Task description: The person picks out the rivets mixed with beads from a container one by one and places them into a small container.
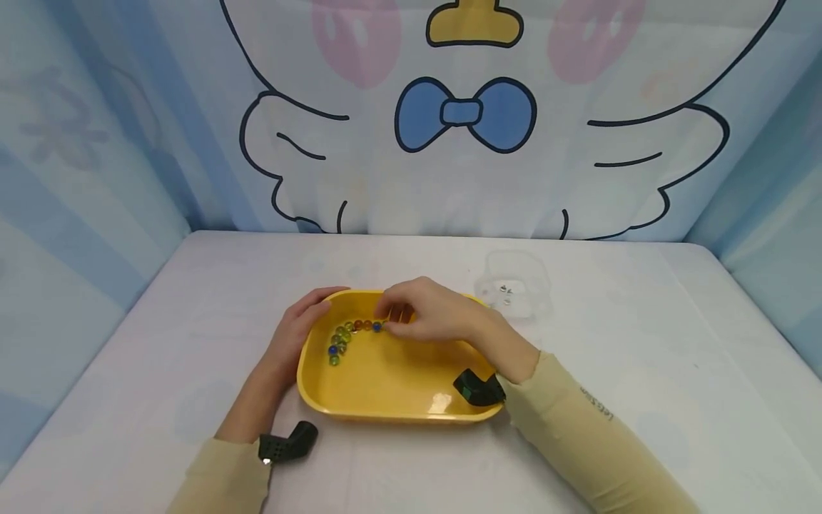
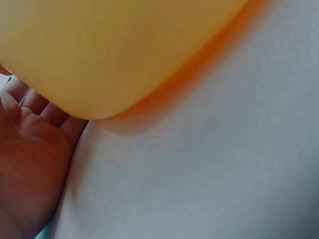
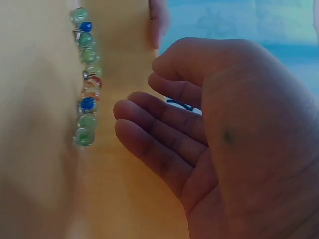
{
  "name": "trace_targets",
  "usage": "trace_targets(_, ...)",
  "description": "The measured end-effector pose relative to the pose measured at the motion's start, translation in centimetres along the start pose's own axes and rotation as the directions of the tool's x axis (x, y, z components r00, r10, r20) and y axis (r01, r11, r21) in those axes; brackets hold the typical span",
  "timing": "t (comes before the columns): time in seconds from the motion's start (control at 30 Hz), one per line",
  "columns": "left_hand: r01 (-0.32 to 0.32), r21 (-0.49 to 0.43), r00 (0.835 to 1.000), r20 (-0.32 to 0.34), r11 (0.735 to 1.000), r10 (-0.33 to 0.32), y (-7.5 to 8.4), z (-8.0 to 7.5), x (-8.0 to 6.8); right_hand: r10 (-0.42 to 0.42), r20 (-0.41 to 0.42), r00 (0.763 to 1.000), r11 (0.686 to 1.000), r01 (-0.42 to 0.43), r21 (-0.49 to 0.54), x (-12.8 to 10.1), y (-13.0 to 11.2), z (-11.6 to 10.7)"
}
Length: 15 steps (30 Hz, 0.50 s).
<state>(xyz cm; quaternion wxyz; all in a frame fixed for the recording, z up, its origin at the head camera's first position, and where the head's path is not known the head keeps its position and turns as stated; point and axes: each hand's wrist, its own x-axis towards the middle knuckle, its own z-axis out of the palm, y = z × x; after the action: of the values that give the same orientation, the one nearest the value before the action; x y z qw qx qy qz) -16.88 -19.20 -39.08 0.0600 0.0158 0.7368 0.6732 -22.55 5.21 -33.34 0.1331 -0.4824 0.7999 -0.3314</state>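
Note:
A yellow tray (image 1: pixel 398 378) lies on the white table, with a bent row of glass marbles (image 1: pixel 343 335) in its left part. The marbles are green, blue and orange-red; small shiny bits show among them in the right wrist view. At the tray's left end, my left hand (image 1: pixel 297 332) holds the rim, thumb on top and fingers outside against the wall. My right hand (image 1: pixel 433 310) hovers over the tray's far side near the row's right end. Its fingers (image 3: pixel 144 144) are loosely bent beside the marbles (image 3: pixel 87 103), with nothing visible between them.
Behind the tray's right corner stands a clear plastic box (image 1: pixel 514 285) with a few small shiny pieces inside. Black wrist devices (image 1: pixel 289 442) are worn on both wrists. A printed curtain (image 1: pixel 462 185) hangs along the table's back edge.

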Motion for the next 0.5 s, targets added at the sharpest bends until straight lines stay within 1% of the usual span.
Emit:
trace_targets(0.23, 0.009, -0.017, 1.0, -0.004, 1.0, -0.009, 0.0, 0.0, 0.1, 0.013, 0.101, 0.995, 1.0, -0.011, -0.016, 0.7, -0.2, 0.9)
trace_targets(0.3, 0.005, -0.023, 1.0, -0.007, 1.0, -0.005, -0.1, 0.0, 0.1, 0.015, 0.117, 0.993, 0.999, -0.011, -0.032, 0.9, -0.3, 1.1)
trace_targets(0.5, -0.005, -0.035, 1.0, 0.003, 0.999, 0.005, -0.1, -0.1, 0.1, -0.02, 0.14, 0.99, 0.994, 0.035, -0.105, 1.3, -0.1, 1.7)
